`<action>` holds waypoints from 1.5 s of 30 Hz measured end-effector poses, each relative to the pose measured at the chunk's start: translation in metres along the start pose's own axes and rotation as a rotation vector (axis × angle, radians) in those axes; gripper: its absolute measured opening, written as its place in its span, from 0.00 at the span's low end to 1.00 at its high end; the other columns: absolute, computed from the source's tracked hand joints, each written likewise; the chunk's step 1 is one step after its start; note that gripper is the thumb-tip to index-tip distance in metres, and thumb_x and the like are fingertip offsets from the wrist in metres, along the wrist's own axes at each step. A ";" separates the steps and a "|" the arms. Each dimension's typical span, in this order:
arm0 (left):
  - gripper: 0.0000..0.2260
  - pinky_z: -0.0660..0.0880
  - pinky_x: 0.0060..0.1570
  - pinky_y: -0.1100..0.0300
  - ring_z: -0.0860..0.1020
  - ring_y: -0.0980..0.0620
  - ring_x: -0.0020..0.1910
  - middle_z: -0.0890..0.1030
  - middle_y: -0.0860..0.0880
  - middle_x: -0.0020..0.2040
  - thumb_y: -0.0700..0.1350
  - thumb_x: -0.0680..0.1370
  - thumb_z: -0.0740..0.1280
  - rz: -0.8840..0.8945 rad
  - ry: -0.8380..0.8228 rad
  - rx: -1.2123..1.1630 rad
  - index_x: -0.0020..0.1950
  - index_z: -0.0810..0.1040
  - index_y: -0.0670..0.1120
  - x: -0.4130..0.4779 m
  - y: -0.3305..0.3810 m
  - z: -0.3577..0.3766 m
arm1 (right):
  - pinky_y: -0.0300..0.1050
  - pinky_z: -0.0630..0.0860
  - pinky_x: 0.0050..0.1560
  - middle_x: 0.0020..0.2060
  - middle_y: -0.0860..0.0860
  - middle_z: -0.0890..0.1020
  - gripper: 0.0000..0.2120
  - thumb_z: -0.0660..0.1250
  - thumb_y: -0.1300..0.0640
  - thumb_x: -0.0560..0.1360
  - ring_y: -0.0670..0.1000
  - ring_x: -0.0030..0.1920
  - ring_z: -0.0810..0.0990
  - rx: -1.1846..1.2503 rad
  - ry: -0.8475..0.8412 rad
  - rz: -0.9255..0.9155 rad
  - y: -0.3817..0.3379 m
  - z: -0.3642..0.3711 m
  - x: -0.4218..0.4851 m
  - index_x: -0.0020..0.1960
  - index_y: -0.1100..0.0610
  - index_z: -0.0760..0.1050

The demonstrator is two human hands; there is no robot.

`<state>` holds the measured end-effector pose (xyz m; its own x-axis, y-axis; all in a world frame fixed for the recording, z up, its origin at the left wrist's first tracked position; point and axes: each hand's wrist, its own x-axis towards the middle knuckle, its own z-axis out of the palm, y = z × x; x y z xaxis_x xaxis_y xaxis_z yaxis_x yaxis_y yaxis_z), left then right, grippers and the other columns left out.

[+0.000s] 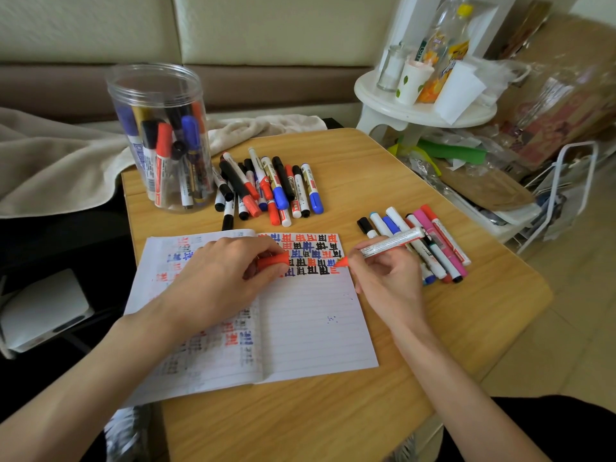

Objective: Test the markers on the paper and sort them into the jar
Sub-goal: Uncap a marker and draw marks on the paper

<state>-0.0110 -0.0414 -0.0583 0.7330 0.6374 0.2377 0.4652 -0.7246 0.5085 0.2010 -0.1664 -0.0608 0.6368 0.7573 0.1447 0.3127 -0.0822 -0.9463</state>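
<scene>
Right grip (386, 275) pinches a red marker (390, 243) like a pen, with the tip down on the paper (310, 311) at the right end of the lowest row of test marks. The marker's long axis runs from the tip at lower left up and back to the right, and its tail hangs over the loose markers on the right (436, 238).

Left grip (220, 278) rests on the paper, fingers curled round the red cap (273, 261). The cap lies roughly level, just left of the tip, with a few written marks between them. Can't tell which end of the cap is open.

Likely next is capping: the tip and cap need to line up on one axis, a short move sideways for either hand.

The jar (160, 135) stands upright with its mouth open at the back left of the surface (400, 181), close to that edge and already partly full. It is well apart from the right grip; the left grip is nearer. A pile of markers (266, 188) lies just beside the jar on its right, so a reach from the right would pass over it.

There is open room on the bare lower half of the paper and the bare wood at the front. A blanket (50, 161) lies off the left edge behind the jar.
</scene>
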 end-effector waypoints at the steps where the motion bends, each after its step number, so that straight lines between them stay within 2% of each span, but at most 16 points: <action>1: 0.13 0.76 0.43 0.55 0.77 0.60 0.42 0.81 0.61 0.47 0.61 0.80 0.64 0.001 -0.002 0.001 0.60 0.79 0.60 0.000 0.000 0.000 | 0.38 0.79 0.36 0.35 0.45 0.87 0.05 0.73 0.63 0.77 0.43 0.36 0.85 -0.008 -0.001 0.001 0.000 0.000 0.000 0.44 0.55 0.83; 7: 0.13 0.77 0.44 0.55 0.77 0.60 0.43 0.81 0.61 0.48 0.62 0.80 0.63 0.006 -0.004 0.005 0.61 0.79 0.60 0.001 0.000 -0.001 | 0.44 0.80 0.37 0.37 0.45 0.87 0.07 0.74 0.63 0.75 0.46 0.39 0.86 -0.049 -0.017 0.015 -0.002 0.000 -0.002 0.42 0.52 0.82; 10: 0.14 0.77 0.44 0.55 0.77 0.60 0.43 0.81 0.61 0.48 0.62 0.80 0.62 0.008 -0.006 0.001 0.61 0.79 0.60 0.001 0.000 0.000 | 0.42 0.79 0.36 0.36 0.46 0.87 0.07 0.74 0.63 0.74 0.46 0.38 0.86 -0.053 -0.014 0.019 -0.003 0.000 -0.001 0.42 0.53 0.82; 14: 0.14 0.77 0.44 0.55 0.77 0.60 0.43 0.80 0.61 0.48 0.63 0.79 0.62 0.005 -0.008 -0.004 0.61 0.79 0.60 0.001 0.000 -0.001 | 0.34 0.76 0.34 0.31 0.44 0.84 0.06 0.72 0.66 0.75 0.41 0.33 0.82 0.023 -0.002 0.038 -0.002 -0.002 0.000 0.45 0.56 0.82; 17: 0.14 0.76 0.43 0.57 0.77 0.61 0.43 0.80 0.61 0.47 0.62 0.79 0.62 0.009 -0.011 -0.009 0.60 0.79 0.59 0.001 0.000 -0.001 | 0.34 0.75 0.34 0.31 0.44 0.83 0.06 0.71 0.67 0.76 0.41 0.32 0.81 0.033 0.011 0.037 -0.001 -0.003 0.000 0.46 0.57 0.82; 24: 0.12 0.73 0.41 0.56 0.75 0.59 0.41 0.80 0.61 0.47 0.60 0.80 0.64 0.010 0.024 -0.001 0.60 0.79 0.59 0.000 0.000 0.000 | 0.45 0.80 0.38 0.37 0.46 0.86 0.06 0.73 0.62 0.75 0.48 0.38 0.85 -0.063 0.006 -0.007 -0.002 -0.001 -0.001 0.44 0.52 0.82; 29: 0.11 0.74 0.42 0.57 0.76 0.60 0.42 0.80 0.61 0.47 0.60 0.80 0.65 0.011 0.026 -0.003 0.60 0.79 0.59 -0.001 0.000 0.000 | 0.35 0.79 0.38 0.36 0.41 0.86 0.09 0.73 0.64 0.74 0.42 0.40 0.84 -0.073 0.001 -0.001 -0.007 -0.001 -0.002 0.41 0.50 0.81; 32: 0.11 0.73 0.40 0.61 0.76 0.62 0.41 0.80 0.62 0.46 0.59 0.80 0.66 0.016 0.036 -0.014 0.59 0.79 0.59 -0.001 0.001 0.000 | 0.34 0.79 0.38 0.36 0.41 0.86 0.08 0.73 0.63 0.74 0.42 0.39 0.84 -0.067 0.005 0.015 -0.007 -0.001 -0.003 0.42 0.51 0.81; 37: 0.11 0.77 0.42 0.59 0.78 0.61 0.41 0.81 0.62 0.48 0.55 0.80 0.68 0.017 0.036 -0.044 0.62 0.80 0.58 0.000 0.000 0.001 | 0.33 0.75 0.34 0.31 0.43 0.83 0.05 0.71 0.64 0.77 0.39 0.32 0.80 0.092 0.044 0.097 -0.007 -0.003 -0.001 0.48 0.56 0.82; 39: 0.12 0.77 0.43 0.58 0.78 0.62 0.42 0.81 0.64 0.49 0.53 0.80 0.70 0.026 0.039 -0.054 0.63 0.80 0.58 0.001 0.000 0.001 | 0.36 0.75 0.33 0.30 0.45 0.81 0.04 0.71 0.64 0.78 0.42 0.29 0.77 0.144 0.016 0.106 -0.010 -0.003 -0.001 0.50 0.58 0.82; 42: 0.13 0.74 0.41 0.59 0.77 0.66 0.41 0.79 0.68 0.42 0.53 0.77 0.73 0.018 0.051 -0.103 0.62 0.81 0.58 0.002 0.003 0.000 | 0.39 0.74 0.33 0.35 0.55 0.83 0.05 0.72 0.64 0.77 0.49 0.31 0.76 0.259 -0.071 0.130 -0.016 -0.002 -0.002 0.49 0.56 0.82; 45: 0.12 0.78 0.48 0.57 0.80 0.62 0.46 0.83 0.62 0.46 0.58 0.74 0.73 0.001 0.078 -0.175 0.57 0.82 0.58 0.002 0.004 0.000 | 0.35 0.69 0.29 0.40 0.59 0.85 0.03 0.74 0.61 0.77 0.52 0.35 0.79 0.299 -0.155 0.140 -0.020 0.002 -0.004 0.47 0.54 0.82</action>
<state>-0.0074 -0.0431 -0.0558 0.6895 0.6598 0.2986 0.3658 -0.6731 0.6427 0.1909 -0.1659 -0.0428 0.5374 0.8432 -0.0166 -0.0045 -0.0168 -0.9998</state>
